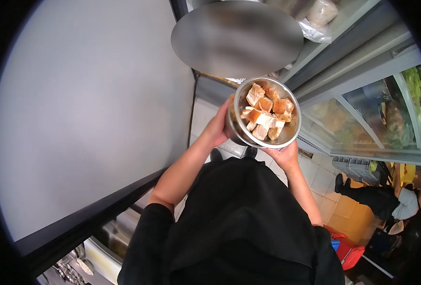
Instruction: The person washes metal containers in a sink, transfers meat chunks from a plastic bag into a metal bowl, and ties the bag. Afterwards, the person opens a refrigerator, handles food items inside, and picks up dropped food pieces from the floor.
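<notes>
Between my two hands is a round metal pot (237,124), held out in front of my body. Chunks of meat (266,113) with browned skin and pale flesh fill it. My left hand (218,122) grips the pot's left side, with its fingers partly hidden behind the wall. Under the near right side of the rim, my right hand (283,154) supports it, and most of its fingers are out of sight beneath the pot.
A large grey door panel (96,109) stands along my left. Beyond the pot, a blurred oval covers part of a shelf area with wrapped food (322,13). On the right is a glass-door fridge (362,121) with greens inside. Another person (376,197) stands farther right, near grey crates (357,168).
</notes>
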Demonstrator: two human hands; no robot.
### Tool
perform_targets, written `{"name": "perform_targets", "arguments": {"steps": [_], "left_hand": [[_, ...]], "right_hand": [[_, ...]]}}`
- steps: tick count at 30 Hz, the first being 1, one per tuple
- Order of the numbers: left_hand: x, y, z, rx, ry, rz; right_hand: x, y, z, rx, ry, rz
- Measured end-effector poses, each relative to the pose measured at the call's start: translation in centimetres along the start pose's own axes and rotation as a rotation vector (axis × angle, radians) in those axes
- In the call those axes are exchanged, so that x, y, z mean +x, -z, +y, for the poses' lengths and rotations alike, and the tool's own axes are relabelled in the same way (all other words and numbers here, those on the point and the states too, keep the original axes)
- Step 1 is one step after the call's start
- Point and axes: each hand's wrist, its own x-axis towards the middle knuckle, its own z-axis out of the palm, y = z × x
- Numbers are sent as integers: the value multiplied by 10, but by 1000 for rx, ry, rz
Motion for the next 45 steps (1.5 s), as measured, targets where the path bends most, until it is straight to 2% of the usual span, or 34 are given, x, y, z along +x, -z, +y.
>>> {"name": "perform_targets", "arguments": {"steps": [3, 7, 13, 15, 17, 25, 29, 32, 34, 36, 37, 39, 41, 43, 45], "left_hand": [[1, 3, 3, 40, 4, -36], [2, 5, 10, 144, 20, 17], [34, 64, 29, 626, 79, 93], [44, 87, 31, 633, 65, 117], [47, 104, 35, 750, 80, 244], [58, 164, 58, 843, 22, 432], [76, 149, 84, 828, -172, 580], [119, 93, 122, 976, -401, 600], [165, 75, 152, 1261, -841, 621], [191, 41, 188, 1496, -1031, 704], [202, 25, 204, 1547, -1006, 758], [227, 16, 230, 1621, -978, 776], [251, 19, 248, 1634, -682, 766], [267, 33, 252, 1623, -707, 768], [276, 46, 253, 1586, -891, 750]], "right_hand": [[-2, -1, 3, -44, -3, -4], [-3, -3, -5, 23, 10, 48], [-6, -3, -1, -97, 6, 110], [-7, -1, 1, -154, -32, 117], [-9, 1, 11, -202, -41, 124], [-9, 1, 46, -215, 12, 143], [-10, 1, 39, -254, 5, 138], [-12, -6, 40, -170, -70, 166], [-16, -12, 42, -149, -73, 190], [-20, -22, 46, -67, -114, 240], [-20, -28, 44, -65, -120, 227], [-21, -42, 35, 74, -159, 349], [-24, -50, 30, 79, -167, 411], [-28, -52, 25, 49, -175, 426], [-31, -56, 27, 52, -182, 483]]}}
